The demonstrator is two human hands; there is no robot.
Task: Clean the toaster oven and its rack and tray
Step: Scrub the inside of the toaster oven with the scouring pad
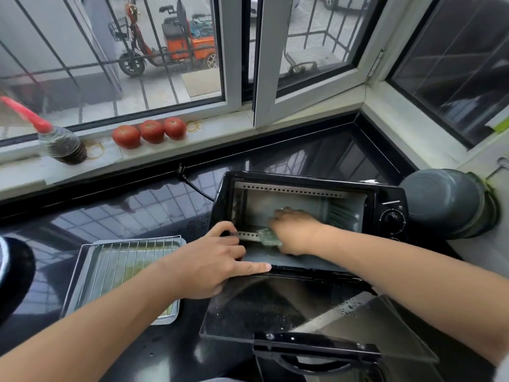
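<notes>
The toaster oven's open glass door [275,312] lies flat toward the counter's near edge. The left hand [212,260] rests spread on the toaster oven [303,210] at its front-left corner, while the right hand [294,232], inside, grips a green scouring pad [268,237] against the oven floor. The rack [124,260] sits on the tray [88,268] just left of the oven.

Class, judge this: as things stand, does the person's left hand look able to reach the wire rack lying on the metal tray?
Probably yes: the left hand rests at the black toaster oven's left edge, the wire rack on the metal tray lies just beside it, nothing between.
</notes>
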